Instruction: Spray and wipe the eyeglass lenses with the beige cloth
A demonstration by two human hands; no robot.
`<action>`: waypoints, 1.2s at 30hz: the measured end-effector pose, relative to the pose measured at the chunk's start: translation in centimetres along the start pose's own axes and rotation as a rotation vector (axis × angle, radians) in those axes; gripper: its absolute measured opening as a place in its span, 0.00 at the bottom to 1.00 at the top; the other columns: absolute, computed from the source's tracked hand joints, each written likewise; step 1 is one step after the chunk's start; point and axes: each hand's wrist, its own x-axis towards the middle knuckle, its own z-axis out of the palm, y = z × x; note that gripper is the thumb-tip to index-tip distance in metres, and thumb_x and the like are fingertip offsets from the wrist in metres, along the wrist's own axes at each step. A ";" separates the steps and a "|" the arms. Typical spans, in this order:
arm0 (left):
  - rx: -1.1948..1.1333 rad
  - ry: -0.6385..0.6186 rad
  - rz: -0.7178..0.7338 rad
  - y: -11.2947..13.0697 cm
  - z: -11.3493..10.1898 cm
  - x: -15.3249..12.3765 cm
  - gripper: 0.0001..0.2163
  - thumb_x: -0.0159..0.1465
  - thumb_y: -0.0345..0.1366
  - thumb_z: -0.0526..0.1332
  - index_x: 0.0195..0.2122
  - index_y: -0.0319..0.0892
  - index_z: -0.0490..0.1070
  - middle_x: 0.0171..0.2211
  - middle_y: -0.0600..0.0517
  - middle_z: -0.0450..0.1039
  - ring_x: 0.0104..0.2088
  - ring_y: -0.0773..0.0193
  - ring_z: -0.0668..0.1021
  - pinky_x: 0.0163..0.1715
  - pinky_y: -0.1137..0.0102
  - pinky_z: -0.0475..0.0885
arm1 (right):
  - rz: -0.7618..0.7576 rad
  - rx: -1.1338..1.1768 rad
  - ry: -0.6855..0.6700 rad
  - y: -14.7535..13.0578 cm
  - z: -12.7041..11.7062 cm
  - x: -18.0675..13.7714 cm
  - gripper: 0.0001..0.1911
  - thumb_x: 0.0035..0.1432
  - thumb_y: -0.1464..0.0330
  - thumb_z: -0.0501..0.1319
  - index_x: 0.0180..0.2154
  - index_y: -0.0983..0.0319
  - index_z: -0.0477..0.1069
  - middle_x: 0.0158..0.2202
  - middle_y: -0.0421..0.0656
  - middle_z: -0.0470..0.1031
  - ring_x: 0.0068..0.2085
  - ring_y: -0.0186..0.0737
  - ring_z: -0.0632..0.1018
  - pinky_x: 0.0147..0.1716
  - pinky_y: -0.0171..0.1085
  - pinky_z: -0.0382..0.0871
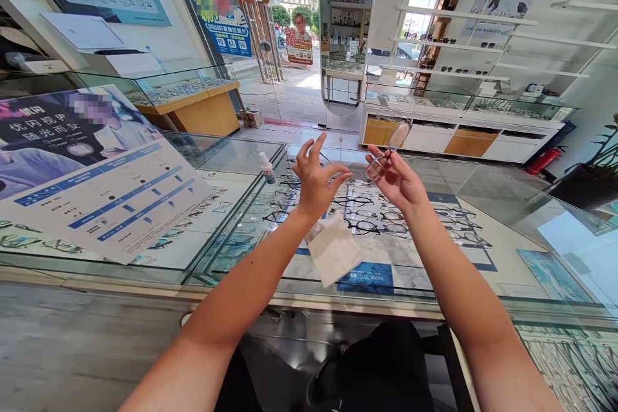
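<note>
Above the glass counter, my right hand [402, 181] grips a pair of eyeglasses [400, 135] at the middle of the frame, between thumb and fingers. One lens points up, the other lies against the fingers. To its left is my left hand [316, 180], thumb and forefinger pinched together towards the glasses, the other fingers raised. What that pinch holds, if anything, is too small to make out. Under the left wrist a pale cloth [334, 251] is spread on the counter. A small white spray bottle [267, 168] stands upright to the left of that hand.
Rows of spectacle frames [363, 226] lie in the glass display counter [290, 299] below my hands. A large printed sign [111, 187] leans across the left side. Beyond are an oval mirror [345, 32], a white cabinet [429, 135] and a fire extinguisher [544, 159].
</note>
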 end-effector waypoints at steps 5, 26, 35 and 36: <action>0.003 -0.036 0.044 -0.9 -0.3 0.6 0.19 0.67 0.53 0.72 0.55 0.52 0.84 0.81 0.48 0.49 0.77 0.35 0.54 0.72 0.38 0.56 | 0.003 0.031 0.009 0.1 -0.5 0.1 0.11 0.58 0.58 0.77 0.38 0.53 0.81 0.55 0.37 0.86 0.58 0.41 0.83 0.57 0.40 0.82; 0.065 -0.192 -1.175 -15.5 -0.5 1.5 0.26 0.64 0.37 0.69 0.62 0.41 0.68 0.63 0.31 0.73 0.68 0.29 0.70 0.66 0.38 0.59 | 0.026 -0.001 0.058 -0.8 -0.1 -0.5 0.13 0.57 0.55 0.78 0.36 0.53 0.79 0.54 0.40 0.85 0.66 0.50 0.78 0.65 0.53 0.78; -0.253 0.084 -0.816 -13.2 -1.0 3.2 0.13 0.73 0.47 0.63 0.52 0.46 0.69 0.48 0.44 0.78 0.51 0.50 0.81 0.53 0.57 0.76 | 0.006 -0.004 0.053 -0.6 0.0 -0.4 0.15 0.53 0.55 0.80 0.37 0.53 0.80 0.53 0.40 0.86 0.63 0.48 0.81 0.63 0.48 0.78; -0.384 0.103 -0.722 -12.2 -0.9 3.5 0.16 0.72 0.51 0.63 0.51 0.46 0.68 0.46 0.46 0.77 0.48 0.54 0.80 0.48 0.61 0.77 | 0.001 -0.014 0.051 -0.5 0.1 -0.4 0.16 0.52 0.54 0.80 0.36 0.53 0.80 0.53 0.41 0.86 0.62 0.48 0.81 0.62 0.48 0.79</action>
